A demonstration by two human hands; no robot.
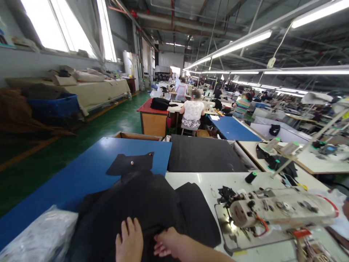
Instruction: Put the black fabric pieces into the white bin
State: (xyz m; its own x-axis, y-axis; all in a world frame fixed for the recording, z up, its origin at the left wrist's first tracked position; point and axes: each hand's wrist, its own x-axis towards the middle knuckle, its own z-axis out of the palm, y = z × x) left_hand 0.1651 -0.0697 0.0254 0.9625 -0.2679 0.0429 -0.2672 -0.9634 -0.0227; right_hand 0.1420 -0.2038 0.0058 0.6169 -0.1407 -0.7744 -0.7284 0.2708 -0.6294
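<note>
A pile of black fabric (141, 207) lies in front of me, partly on the blue table (81, 174) and partly on the white sewing table (201, 178). My left hand (130, 241) rests flat on the fabric with its fingers spread. Just to its right, my right hand (167, 243) has its fingers curled around a fold of the same fabric. A smaller black piece with a metal snap (131, 163) lies flat on the blue table beyond the pile. The sewing machine (275, 211) stands to the right of my hands.
A clear plastic bag (40, 236) lies at the near left. A black mat (204, 153) covers the table ahead, and a black thread spool (251, 177) stands on the white table. A seated person (192, 112) and other workers are at tables further back. A green-floored aisle (114, 120) runs along the left.
</note>
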